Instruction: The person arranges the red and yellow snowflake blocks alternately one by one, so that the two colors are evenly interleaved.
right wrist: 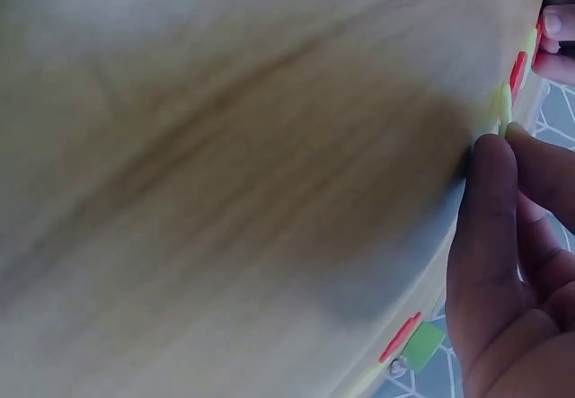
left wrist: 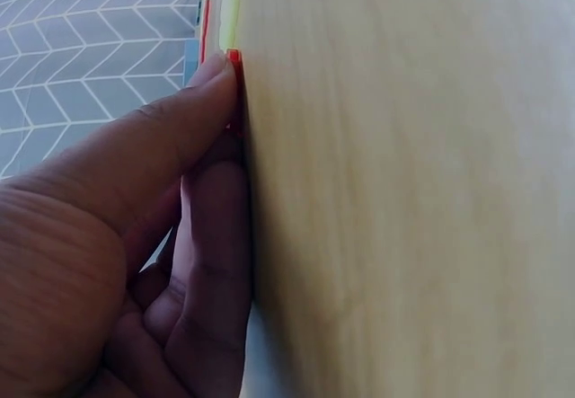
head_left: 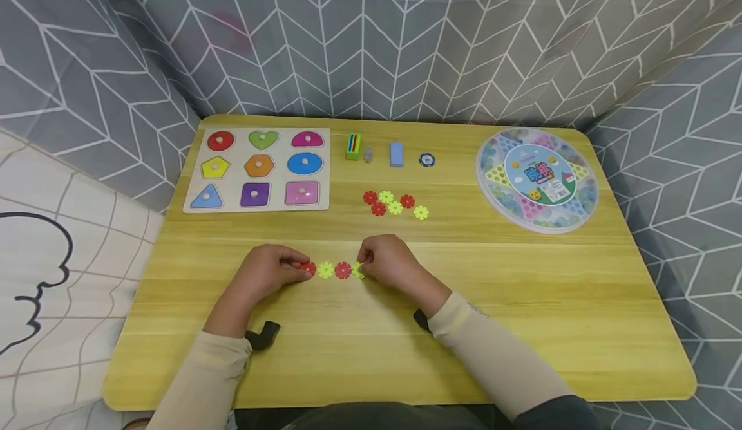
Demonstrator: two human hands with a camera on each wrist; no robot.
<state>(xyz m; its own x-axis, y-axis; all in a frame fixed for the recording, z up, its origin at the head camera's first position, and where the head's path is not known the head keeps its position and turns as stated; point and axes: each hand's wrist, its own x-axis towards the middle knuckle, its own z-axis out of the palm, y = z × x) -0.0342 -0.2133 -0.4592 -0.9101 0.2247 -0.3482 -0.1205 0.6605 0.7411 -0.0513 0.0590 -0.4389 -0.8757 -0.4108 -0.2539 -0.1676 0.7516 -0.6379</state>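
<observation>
Your two hands sit at either end of a short chain of snowflake discs lying flat on the table, red and yellow-green alternating. Your left hand pinches the red disc at its end, thumb and forefinger curled onto it — the left wrist view shows the thumb tip pressed right at the disc's edge. Your right hand has its fingers curled onto the yellow-green disc at the other end (the right wrist view shows a fingertip against it).

I'd judge you're mid-assembly: four discs joined, with six loose discs waiting further back, well apart from the chain. The next move likely calls for freeing one hand, fetching a red disc to keep the pattern, and lining its slot up with the end piece — steady the chain while pushing.
</observation>
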